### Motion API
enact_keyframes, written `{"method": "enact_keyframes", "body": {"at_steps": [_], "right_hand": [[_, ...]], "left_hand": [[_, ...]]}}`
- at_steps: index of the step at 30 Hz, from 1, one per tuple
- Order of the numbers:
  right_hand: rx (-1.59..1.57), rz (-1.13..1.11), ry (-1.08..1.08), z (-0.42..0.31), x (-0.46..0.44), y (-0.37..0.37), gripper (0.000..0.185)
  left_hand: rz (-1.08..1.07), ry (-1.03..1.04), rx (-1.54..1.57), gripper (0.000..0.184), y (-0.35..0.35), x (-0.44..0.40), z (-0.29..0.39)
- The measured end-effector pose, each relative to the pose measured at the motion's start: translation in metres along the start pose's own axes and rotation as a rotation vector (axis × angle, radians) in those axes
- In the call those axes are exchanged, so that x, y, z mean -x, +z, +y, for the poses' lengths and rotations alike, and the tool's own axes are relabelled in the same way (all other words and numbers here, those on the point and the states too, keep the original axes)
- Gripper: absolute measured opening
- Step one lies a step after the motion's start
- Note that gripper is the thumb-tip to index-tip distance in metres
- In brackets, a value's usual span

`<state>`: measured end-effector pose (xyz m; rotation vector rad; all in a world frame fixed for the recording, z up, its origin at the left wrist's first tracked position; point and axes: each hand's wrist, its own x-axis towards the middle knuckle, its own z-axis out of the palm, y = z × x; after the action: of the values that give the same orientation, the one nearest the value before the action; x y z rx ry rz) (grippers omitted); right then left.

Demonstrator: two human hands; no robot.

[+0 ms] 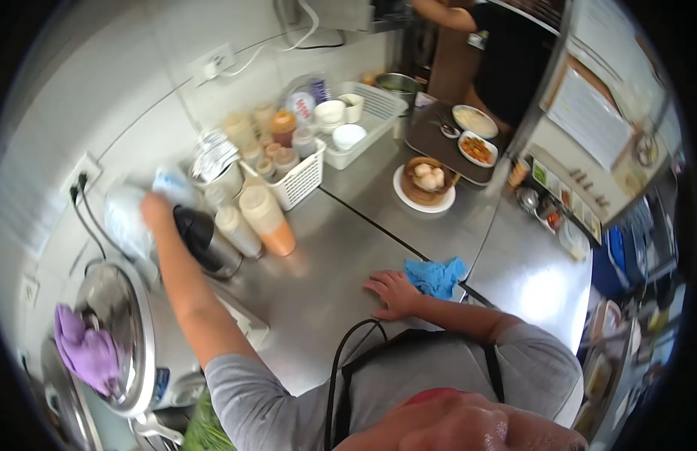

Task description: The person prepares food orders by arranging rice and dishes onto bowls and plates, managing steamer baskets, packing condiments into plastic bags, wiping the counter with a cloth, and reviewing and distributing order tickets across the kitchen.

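Note:
On the left, my left hand [157,210] reaches to a whitish plastic bag [129,218] by the wall, beside a dark-topped metal jug [205,240]; blur hides its fingers and any grip. My right hand [393,293] lies flat on the steel counter [326,259], fingers spread, beside a crumpled blue cloth [436,276]. Squeeze bottles, one with orange sauce [267,222], stand between the jug and a white basket [305,180]. Farther back, a bamboo steamer [427,180] with pale dumplings sits on a white plate [403,201].
A brown tray [431,135] holds bowls of food near a person in dark clothing [514,56]. A pale tray [363,143] holds white cups. At lower left stands a large lidded pot [127,338] with a purple cloth [85,349]. Condiment containers [562,197] line the right side.

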<state>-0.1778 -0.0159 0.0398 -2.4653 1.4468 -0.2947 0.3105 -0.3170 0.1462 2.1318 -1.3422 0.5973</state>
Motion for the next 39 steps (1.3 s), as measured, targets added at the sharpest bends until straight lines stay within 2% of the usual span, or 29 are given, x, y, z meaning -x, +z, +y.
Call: {"method": "enact_keyframes", "body": {"at_steps": [4,6,8,10,13,16,19,20,22,25,28,31,34,39], "right_hand": [[-0.126,0.042,-0.004,0.016,0.006,0.015,0.060],[-0.107,0.011,0.003,0.023,0.005,0.032,0.057],[-0.070,-0.024,-0.008,0.019,0.005,0.034,0.053],[-0.008,-0.068,-0.024,0.007,0.010,0.019,0.050],[0.098,-0.125,-0.031,0.008,0.012,0.028,0.045],[-0.157,-0.009,-0.001,0.015,0.012,0.030,0.042],[-0.186,-0.159,0.066,0.021,0.009,0.019,0.040],[-0.219,-0.162,0.114,0.019,0.006,0.014,0.040],[-0.288,-0.179,0.210,0.013,0.003,0.004,0.042],[-0.450,-0.050,0.097,0.014,-0.003,-0.015,0.047],[-0.514,0.117,-0.004,0.002,-0.008,-0.039,0.053],[-0.533,0.271,-0.126,0.009,-0.021,-0.040,0.053],[-0.559,0.408,-0.146,0.017,-0.024,-0.052,0.053],[-0.526,0.519,-0.125,0.041,-0.018,-0.066,0.051]], "left_hand": [[-0.112,0.053,0.071,0.019,-0.014,-0.003,-0.005],[-0.136,0.013,0.192,0.020,0.005,-0.015,-0.023],[-0.136,-0.082,0.395,0.019,-0.007,-0.019,-0.016],[-0.118,-0.230,0.691,0.016,-0.051,-0.006,0.013],[-0.062,-0.213,0.776,0.015,-0.083,-0.010,0.034],[0.148,-0.025,0.953,0.015,-0.123,-0.008,0.056],[0.362,0.246,0.942,0.014,-0.182,0.013,0.090],[0.341,0.267,1.069,0.012,-0.197,0.026,0.103],[0.234,0.293,1.320,0.008,-0.230,0.065,0.131],[-0.031,0.191,1.626,0.005,-0.255,0.122,0.162],[-0.301,0.199,1.832,0.009,-0.273,0.177,0.190],[-0.526,0.065,2.127,0.007,-0.274,0.212,0.208],[-0.734,-0.062,2.307,0.010,-0.272,0.235,0.211],[-0.911,-0.340,2.450,0.020,-0.265,0.259,0.208]]}}
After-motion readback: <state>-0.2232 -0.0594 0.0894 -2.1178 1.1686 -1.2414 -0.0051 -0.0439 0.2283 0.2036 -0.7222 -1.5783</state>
